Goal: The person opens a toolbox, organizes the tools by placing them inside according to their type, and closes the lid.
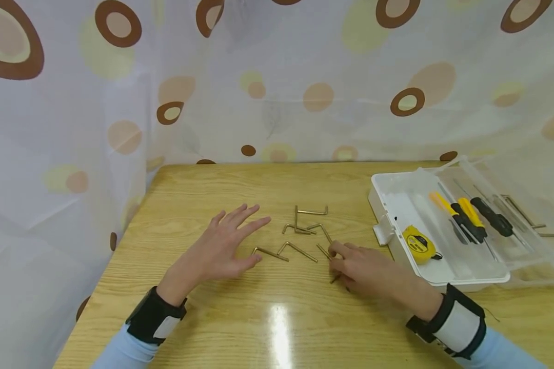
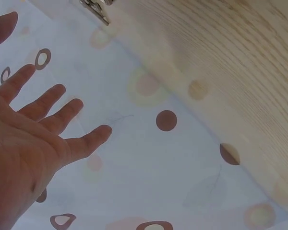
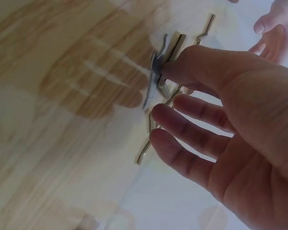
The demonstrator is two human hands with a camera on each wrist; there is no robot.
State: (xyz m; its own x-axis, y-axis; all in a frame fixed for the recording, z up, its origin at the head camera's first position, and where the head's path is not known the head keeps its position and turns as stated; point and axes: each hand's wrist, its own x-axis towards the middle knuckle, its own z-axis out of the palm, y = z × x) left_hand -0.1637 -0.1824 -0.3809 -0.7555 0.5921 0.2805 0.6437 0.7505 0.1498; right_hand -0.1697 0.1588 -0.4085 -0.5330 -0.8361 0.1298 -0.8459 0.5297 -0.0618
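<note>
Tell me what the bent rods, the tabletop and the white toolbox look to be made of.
Bent rods: likely metal, perhaps brass-coated, from their golden sheen. Tabletop: wood or wood-look laminate, somewhat glossy, given the grain and bright reflection. White toolbox: probably plastic, judging by its smooth, evenly white rim.

Left grip (image 1: 219,249) spread, right grip (image 1: 370,269) at bent rods (image 1: 301,251)

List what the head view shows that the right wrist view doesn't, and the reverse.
Only the head view: the tape measure, the black screwdriver and the wrist straps.

Only the right wrist view: the palm side of the right hand; the head view shows its back.

Both: the right hand, the left hand, several bent rods and the table.
</note>
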